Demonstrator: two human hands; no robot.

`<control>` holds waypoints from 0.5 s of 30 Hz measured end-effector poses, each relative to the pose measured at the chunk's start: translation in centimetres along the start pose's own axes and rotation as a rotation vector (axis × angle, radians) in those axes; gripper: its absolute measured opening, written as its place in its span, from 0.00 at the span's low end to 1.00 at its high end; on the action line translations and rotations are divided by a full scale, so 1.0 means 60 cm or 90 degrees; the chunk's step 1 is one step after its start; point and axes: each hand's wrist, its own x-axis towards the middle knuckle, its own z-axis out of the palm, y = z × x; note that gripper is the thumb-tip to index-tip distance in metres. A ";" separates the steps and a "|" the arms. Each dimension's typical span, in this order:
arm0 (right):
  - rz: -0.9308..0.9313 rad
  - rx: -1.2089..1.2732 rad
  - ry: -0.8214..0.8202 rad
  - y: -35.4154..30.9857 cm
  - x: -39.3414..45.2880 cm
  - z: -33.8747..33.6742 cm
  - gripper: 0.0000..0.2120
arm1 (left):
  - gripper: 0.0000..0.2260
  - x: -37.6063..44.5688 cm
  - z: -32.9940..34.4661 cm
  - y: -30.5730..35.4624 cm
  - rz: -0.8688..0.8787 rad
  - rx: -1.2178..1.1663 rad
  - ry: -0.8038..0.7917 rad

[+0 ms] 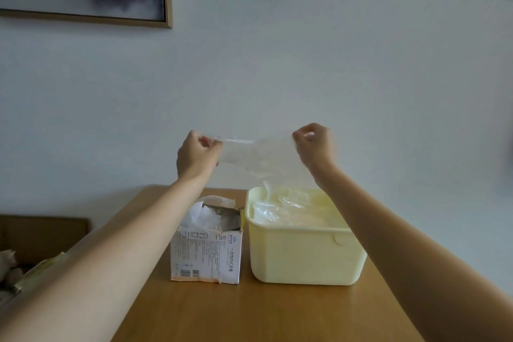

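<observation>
1 glove (255, 155) hangs above wooden table (263, 314) near wall (277, 64).

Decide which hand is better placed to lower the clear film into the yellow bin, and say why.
Right, probably. The right hand pinches the film roughly above the bin, while the left hand pinches its other end above the box beside the bin, so it would have to cross over.

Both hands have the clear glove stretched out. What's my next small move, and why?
Probably lower the clear glove into the yellow bin: the left hand and right hand pinch its ends above the bin, where similar clear plastic already lies.
</observation>
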 end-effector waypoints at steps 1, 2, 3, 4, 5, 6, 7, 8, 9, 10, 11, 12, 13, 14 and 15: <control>-0.082 -0.075 -0.024 -0.004 -0.002 0.000 0.04 | 0.04 0.001 0.002 0.012 0.070 0.008 -0.004; -0.160 -0.125 -0.060 -0.011 -0.006 0.003 0.03 | 0.07 0.000 0.005 0.027 0.132 0.000 -0.045; -0.223 -0.155 -0.098 -0.019 -0.011 0.005 0.03 | 0.13 -0.003 0.011 0.042 0.163 -0.035 -0.117; -0.271 -0.180 -0.130 -0.028 -0.017 0.007 0.03 | 0.17 -0.011 0.016 0.058 0.143 -0.087 -0.221; -0.312 -0.210 -0.149 -0.035 -0.021 0.008 0.04 | 0.18 -0.018 0.020 0.070 0.096 -0.124 -0.331; -0.345 -0.245 -0.160 -0.040 -0.023 0.010 0.06 | 0.17 -0.027 0.020 0.078 0.045 -0.137 -0.428; -0.372 -0.276 -0.166 -0.041 -0.024 0.009 0.07 | 0.15 -0.031 0.018 0.079 0.002 -0.131 -0.509; -0.385 -0.294 -0.162 -0.040 -0.022 0.006 0.07 | 0.13 -0.033 0.017 0.076 -0.030 -0.117 -0.575; -0.392 -0.300 -0.147 -0.036 -0.018 0.003 0.06 | 0.12 -0.031 0.016 0.068 -0.047 -0.094 -0.619; -0.387 -0.305 -0.122 -0.030 -0.011 -0.002 0.05 | 0.11 -0.031 0.015 0.060 -0.059 -0.066 -0.639; -0.377 -0.314 -0.095 -0.020 -0.002 -0.008 0.05 | 0.09 -0.028 0.015 0.051 -0.067 -0.041 -0.633; -0.360 -0.332 -0.075 -0.010 0.005 -0.014 0.05 | 0.06 -0.025 0.016 0.042 -0.076 -0.029 -0.609; -0.341 -0.358 -0.064 0.004 0.012 -0.019 0.06 | 0.04 -0.020 0.016 0.033 -0.090 -0.017 -0.578; -0.319 -0.392 -0.062 0.019 0.017 -0.026 0.06 | 0.04 -0.013 0.019 0.024 -0.101 0.010 -0.548; -0.299 -0.430 -0.067 0.036 0.020 -0.033 0.07 | 0.05 -0.006 0.018 0.015 -0.109 0.051 -0.525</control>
